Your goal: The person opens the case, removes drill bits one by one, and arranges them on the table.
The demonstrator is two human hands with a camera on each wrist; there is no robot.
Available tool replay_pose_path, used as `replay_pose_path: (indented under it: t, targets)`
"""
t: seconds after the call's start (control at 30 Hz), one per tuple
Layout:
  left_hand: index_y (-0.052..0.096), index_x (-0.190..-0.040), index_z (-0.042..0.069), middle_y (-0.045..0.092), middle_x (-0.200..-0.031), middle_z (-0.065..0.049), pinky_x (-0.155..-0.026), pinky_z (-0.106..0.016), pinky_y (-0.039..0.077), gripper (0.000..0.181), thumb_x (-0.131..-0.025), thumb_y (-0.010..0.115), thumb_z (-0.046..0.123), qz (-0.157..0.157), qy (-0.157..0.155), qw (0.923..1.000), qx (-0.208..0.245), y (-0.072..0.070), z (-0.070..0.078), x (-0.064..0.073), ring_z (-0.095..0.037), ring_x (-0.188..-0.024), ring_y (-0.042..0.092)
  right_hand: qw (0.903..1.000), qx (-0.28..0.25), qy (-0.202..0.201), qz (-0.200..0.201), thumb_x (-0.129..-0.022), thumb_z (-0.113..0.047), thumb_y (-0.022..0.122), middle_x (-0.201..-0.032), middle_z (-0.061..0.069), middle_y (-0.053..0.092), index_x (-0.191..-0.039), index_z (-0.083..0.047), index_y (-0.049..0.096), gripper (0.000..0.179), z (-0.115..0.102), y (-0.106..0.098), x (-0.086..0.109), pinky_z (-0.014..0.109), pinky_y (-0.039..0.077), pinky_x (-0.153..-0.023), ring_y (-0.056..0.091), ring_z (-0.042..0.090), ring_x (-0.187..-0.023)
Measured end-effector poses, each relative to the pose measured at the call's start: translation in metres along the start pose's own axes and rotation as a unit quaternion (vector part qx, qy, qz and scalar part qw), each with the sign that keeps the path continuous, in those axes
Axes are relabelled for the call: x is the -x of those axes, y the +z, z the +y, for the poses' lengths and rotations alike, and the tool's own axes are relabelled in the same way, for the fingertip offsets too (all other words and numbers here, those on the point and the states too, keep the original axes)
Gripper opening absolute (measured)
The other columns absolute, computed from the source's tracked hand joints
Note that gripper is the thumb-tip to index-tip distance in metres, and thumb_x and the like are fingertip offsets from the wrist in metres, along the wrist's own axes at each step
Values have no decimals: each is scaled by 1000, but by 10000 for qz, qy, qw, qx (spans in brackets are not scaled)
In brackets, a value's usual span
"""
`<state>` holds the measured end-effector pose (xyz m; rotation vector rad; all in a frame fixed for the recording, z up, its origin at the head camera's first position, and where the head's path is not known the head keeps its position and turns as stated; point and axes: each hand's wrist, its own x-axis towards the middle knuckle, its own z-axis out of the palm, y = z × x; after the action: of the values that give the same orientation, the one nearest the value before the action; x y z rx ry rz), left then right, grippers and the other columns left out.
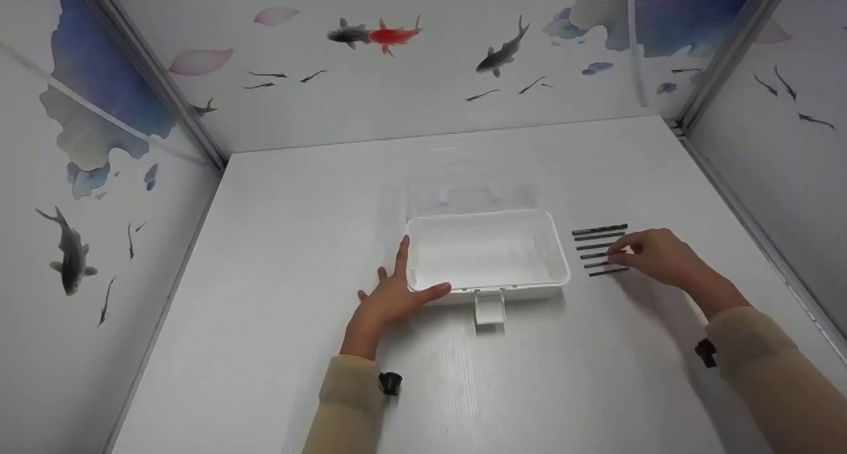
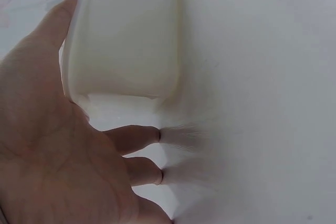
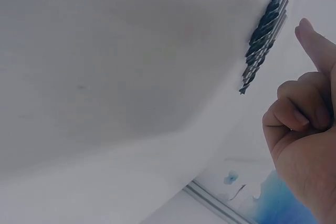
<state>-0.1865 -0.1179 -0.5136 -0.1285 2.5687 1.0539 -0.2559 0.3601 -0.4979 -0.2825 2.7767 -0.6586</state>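
Note:
An open white plastic box (image 1: pixel 483 249) stands mid-table, its front latch (image 1: pixel 490 308) hanging down. My left hand (image 1: pixel 387 298) rests against its front left corner, thumb along the front rim and index finger along the left side. In the left wrist view, the other fingers (image 2: pixel 136 139) spread straight toward the tabletop beside the box wall (image 2: pixel 126 35). Several dark drill bits (image 1: pixel 599 229) lie in a row right of the box. Over their right ends hovers my right hand (image 1: pixel 662 259), thumb and index finger apart, the remaining fingers curled in the right wrist view. Nothing shows between its fingertips.
The box's clear lid (image 1: pixel 473 182) is folded back behind it on the white table (image 1: pixel 291 275). Panels printed with fish enclose the table at the left, back (image 1: pixel 437 103) and right. Black wrist cameras (image 1: pixel 390 383) sit at both cuffs.

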Motion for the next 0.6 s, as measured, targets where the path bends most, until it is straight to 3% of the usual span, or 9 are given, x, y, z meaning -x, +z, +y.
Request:
replay_pose_path:
  t: [0.23,0.4,0.6]
  targets:
    - [-13,-169,44,32,-175,-13,-125,-80,7,126,-82,70,82,-277,154,9993,-174,-13,-1,0,-41,-168,6,9993,-257,-82,247,-104,-43,68,-111,17,70,-129,-14,76,39,-25,-6,-6,33,48,-67,59,25,-91]
    - [-6,-172,34,22,-178,-16,-129,-67,25,117,-90,63,80,-345,408,9986,21,-23,-2,-1,-43,-165,22,9971,-565,-248,449,-107,-44,63,-109,18,72,-134,-10,71,45,-45,-9,-9,32,51,-69,61,24,-89]
    - [-2,-173,27,27,-175,-22,-129,-65,28,105,-97,38,86,-96,381,9991,183,-33,2,-6,-46,-161,30,9945,-786,-396,562,-108,-43,61,-115,18,70,-136,-10,70,44,-66,-8,-14,31,54,-68,64,26,-89]
